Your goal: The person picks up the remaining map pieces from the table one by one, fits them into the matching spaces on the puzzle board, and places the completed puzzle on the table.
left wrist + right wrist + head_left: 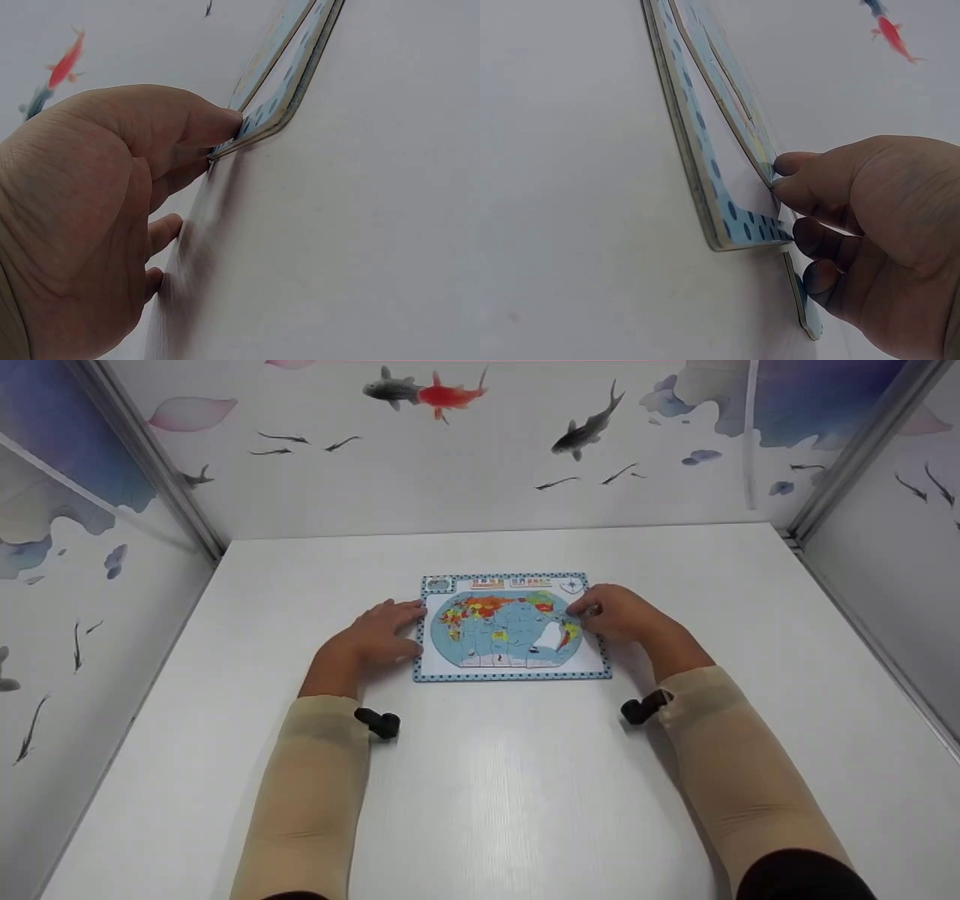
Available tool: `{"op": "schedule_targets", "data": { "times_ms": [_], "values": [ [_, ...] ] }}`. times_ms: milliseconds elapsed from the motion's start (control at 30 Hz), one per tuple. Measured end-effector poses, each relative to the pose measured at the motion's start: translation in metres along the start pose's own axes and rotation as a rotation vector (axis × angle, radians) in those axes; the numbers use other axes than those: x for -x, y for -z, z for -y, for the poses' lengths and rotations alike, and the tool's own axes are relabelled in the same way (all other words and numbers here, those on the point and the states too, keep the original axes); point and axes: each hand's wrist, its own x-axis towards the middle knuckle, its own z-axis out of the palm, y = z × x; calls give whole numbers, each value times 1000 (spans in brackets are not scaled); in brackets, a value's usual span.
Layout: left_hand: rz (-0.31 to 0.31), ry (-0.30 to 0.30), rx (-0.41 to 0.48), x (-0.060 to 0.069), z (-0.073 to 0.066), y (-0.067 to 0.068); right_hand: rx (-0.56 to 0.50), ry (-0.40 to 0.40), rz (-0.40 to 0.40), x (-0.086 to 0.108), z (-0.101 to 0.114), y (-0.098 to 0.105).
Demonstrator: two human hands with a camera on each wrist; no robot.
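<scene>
A world-map jigsaw puzzle point(480, 641) lies flat on the table in a blue dotted frame point(510, 676). A white gap point(552, 636) shows at its lower right. My left hand point(377, 634) rests along the frame's left side, its thumb on the dotted border in the left wrist view. At the right side of the map, my right hand point(626, 615) pinches the edge of a puzzle piece point(763, 161) between thumb and index finger. Its other fingers curl beside the frame. Close to them is a loose blue piece point(802, 300), hidden under the hand in the head view.
The white table point(495, 795) is bounded by printed panels at the back and both sides, with fish point(454, 394) on the back panel. A black wrist-worn device point(381, 724) sticks out at the left cuff, another such device point(643, 709) at the right.
</scene>
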Motion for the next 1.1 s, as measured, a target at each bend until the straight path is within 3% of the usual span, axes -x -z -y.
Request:
{"op": "schedule_targets", "data": {
  "times_ms": [367,833,1100],
  "values": [
    [-6,-7,-14,1,1,-1,8,-43,-54,10,-7,16],
    [-4,20,19,2,2,-1,45,-59,-84,33,-52,42],
    [0,4,5,3,1,0,29,-53,-76,32,-61,41]
  ]
}}
